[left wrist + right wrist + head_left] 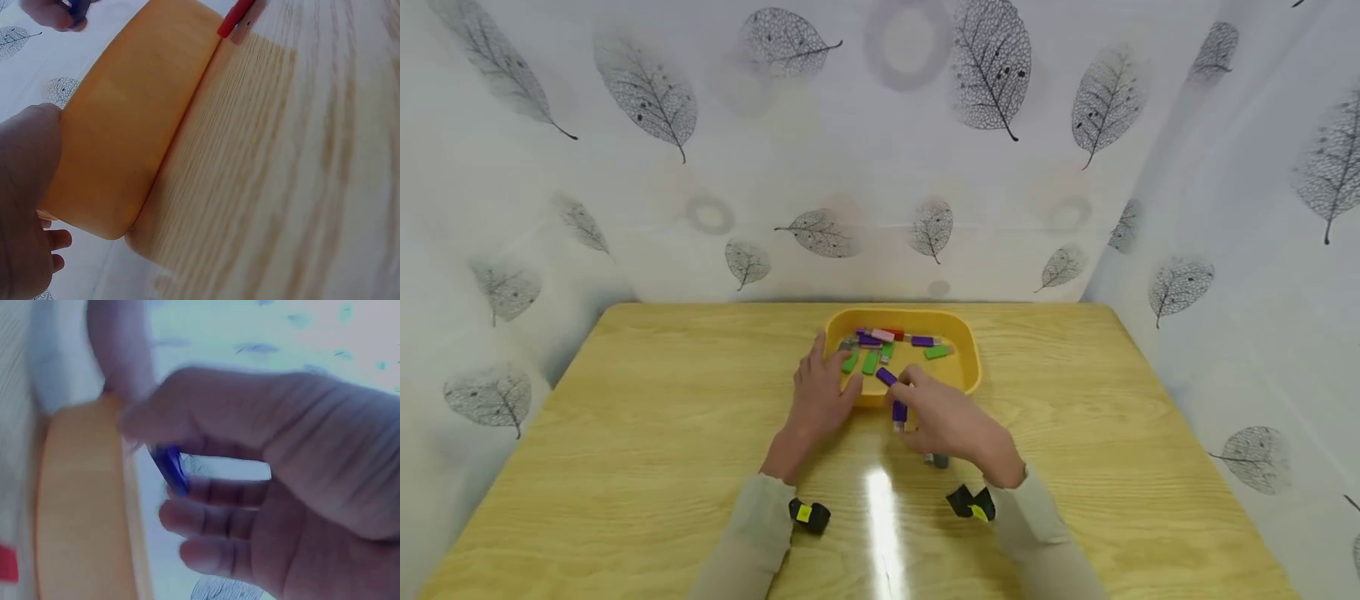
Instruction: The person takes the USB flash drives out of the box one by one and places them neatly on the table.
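A yellow plastic tray [968, 350] stands on the wooden table, holding several USB flash drives in green, purple, pink and red. My left hand [822, 392] holds the tray's near left corner, its fingers along the side and the thumb at the front rim. Over the front rim, my right hand [943, 417] pinches a purple USB flash drive [169, 467] between thumb and index finger. Another purple drive [886, 377] shows beside these fingertips; whether it touches them I cannot tell. A grey drive [940, 460] lies on the table, partly hidden below the right hand.
A red piece [234, 19] lies on the table by the tray's front in the left wrist view. Black wrist straps [809, 516] show at both cuffs. A leaf-patterned curtain [865, 167] rises behind the wooden table [662, 433] and along its sides.
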A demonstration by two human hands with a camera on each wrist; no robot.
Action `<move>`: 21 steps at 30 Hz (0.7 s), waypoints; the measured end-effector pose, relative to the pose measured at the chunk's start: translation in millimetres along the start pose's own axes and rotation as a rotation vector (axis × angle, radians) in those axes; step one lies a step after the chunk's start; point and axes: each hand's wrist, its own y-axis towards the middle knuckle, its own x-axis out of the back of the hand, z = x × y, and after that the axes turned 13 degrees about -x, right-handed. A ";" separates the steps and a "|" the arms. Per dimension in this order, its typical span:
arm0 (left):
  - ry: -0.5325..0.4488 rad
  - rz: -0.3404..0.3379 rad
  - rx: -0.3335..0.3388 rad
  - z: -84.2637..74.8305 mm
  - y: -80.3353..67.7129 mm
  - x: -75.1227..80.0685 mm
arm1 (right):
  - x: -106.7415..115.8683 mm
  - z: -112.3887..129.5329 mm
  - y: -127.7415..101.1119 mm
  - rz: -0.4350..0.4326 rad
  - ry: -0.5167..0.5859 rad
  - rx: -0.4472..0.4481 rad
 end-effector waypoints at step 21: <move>-0.006 -0.005 0.007 -0.2 -1.0 -2.3 | -32.6 1.8 4.9 0.142 -0.160 -0.087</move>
